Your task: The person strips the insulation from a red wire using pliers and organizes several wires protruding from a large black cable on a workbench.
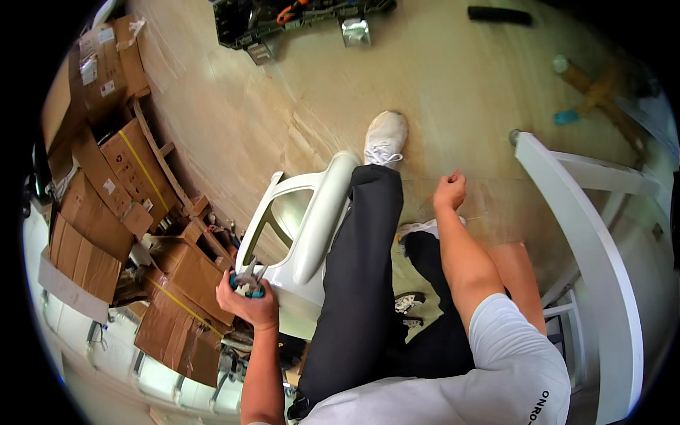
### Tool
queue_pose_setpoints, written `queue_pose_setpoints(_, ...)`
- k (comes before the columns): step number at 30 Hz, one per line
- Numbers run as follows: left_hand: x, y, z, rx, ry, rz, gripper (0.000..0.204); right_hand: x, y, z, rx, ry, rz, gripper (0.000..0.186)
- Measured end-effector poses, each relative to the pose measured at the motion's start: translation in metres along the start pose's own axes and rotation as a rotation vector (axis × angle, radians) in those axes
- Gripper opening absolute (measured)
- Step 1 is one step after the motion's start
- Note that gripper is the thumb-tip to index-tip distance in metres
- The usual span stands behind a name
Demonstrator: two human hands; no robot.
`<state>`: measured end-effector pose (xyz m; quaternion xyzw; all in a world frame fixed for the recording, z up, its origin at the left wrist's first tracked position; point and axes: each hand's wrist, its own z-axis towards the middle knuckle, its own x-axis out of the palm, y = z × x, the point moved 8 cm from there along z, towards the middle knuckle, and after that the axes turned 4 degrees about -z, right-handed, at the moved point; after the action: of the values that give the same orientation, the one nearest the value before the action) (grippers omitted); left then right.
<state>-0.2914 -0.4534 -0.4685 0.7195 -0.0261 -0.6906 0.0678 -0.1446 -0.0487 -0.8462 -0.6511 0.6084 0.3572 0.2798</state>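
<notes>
My left hand (248, 306), left of my knee, is closed around cutting pliers (248, 283) with teal handles and metal jaws pointing up. Held out to the right of my legs, my right hand (449, 192) is closed in a pinch. A thin reddish-orange sliver (457, 172) sticks out from its fingertips; it is too small to name. Beside my left leg stands a glossy white plastic chair (319, 225) with an armrest, close to the left hand. The hands are well apart.
Stacked cardboard boxes (106, 170) line the left side. A black plastic housing (248, 32) with an orange cable lies on the floor ahead. A black tube (499, 15) lies farther right. White framework (588, 219) rises at the right, near a brown roll (577, 79).
</notes>
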Motion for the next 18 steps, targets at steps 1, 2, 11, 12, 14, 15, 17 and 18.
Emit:
queue_pose_setpoints(1, -0.001, -0.004, 0.005, -0.004, 0.012, -0.023, 0.076, -0.027, 0.013, -0.007, -0.036, -0.059, 0.094, 0.021)
queue_pose_setpoints(2, 0.0, -0.008, 0.009, 0.005, 0.004, -0.023, 0.076, -0.056, 0.028, -0.014, -0.072, -0.119, 0.192, 0.019)
queue_pose_setpoints(11, -0.135, -0.088, 0.047, -0.043, 0.257, -0.707, 0.056, -0.357, 0.211, -0.239, -0.222, 0.285, 1.141, 0.011)
queue_pose_setpoints(12, -0.179, -0.108, 0.06, -0.032, 0.308, -0.854, 0.053, -0.395, 0.223, -0.262, -0.293, 0.345, 1.216, 0.01)
queue_pose_setpoints(14, -0.268, -0.145, 0.079, 0.013, 0.501, -1.084, 0.052, -0.471, 0.233, -0.308, -0.417, 0.419, 1.308, 0.009)
queue_pose_setpoints(15, -0.303, -0.154, 0.08, 0.033, 0.602, -1.195, 0.051, -0.508, 0.235, -0.33, -0.476, 0.442, 1.318, 0.009)
queue_pose_setpoints(17, -0.38, -0.184, 0.094, 0.42, 0.569, -1.313, 0.053, -0.576, 0.242, -0.359, -0.571, 0.471, 1.357, 0.008)
queue_pose_setpoints(18, -0.412, -0.201, 0.095, 0.533, 0.705, -1.353, 0.056, -0.606, 0.239, -0.375, -0.592, 0.48, 1.371, 0.008)
